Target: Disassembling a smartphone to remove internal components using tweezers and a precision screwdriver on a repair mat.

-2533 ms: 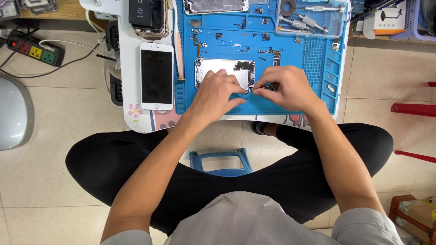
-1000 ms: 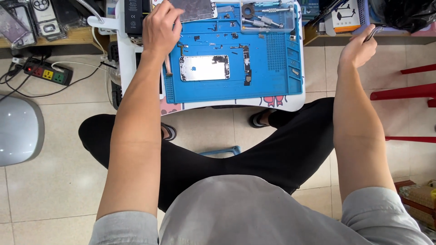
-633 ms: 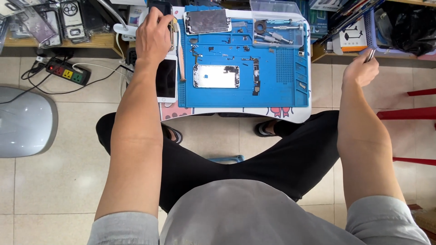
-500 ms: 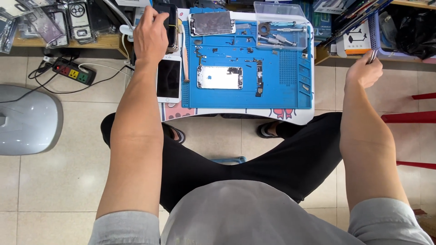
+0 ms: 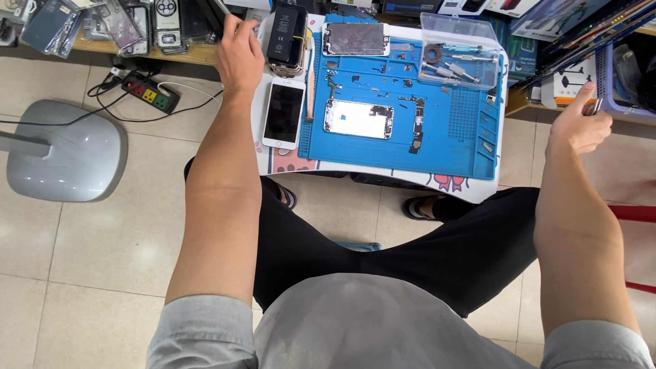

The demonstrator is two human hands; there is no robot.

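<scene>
My left hand [image 5: 239, 51] is raised at the far left of the small table, fingers curled around a thin grey tool [image 5: 220, 7], next to a stack of dark phone parts [image 5: 285, 37]. A white phone [image 5: 283, 113] with a dark screen lies just below that stack. On the blue work mat [image 5: 465, 137] rest an opened phone shell [image 5: 359, 118], a narrow circuit board [image 5: 417, 126] and a detached screen panel [image 5: 355, 39]. My right hand [image 5: 579, 126] is out to the right, off the mat, pinching a small metal tool [image 5: 594, 106] near a purple basket [image 5: 625, 82].
A clear plastic box [image 5: 458, 58] of tools sits at the mat's far right. A power strip [image 5: 150, 96] with cables and a grey round stand base [image 5: 61, 150] are on the tiled floor to the left. Shelves with packaged accessories [image 5: 123, 27] line the back. A red stool leg [image 5: 632, 212] shows at right.
Both hands left the opened phone shell. The left went up and left to the table's far corner, and the right swung out to the right, holding its small metal tool.
</scene>
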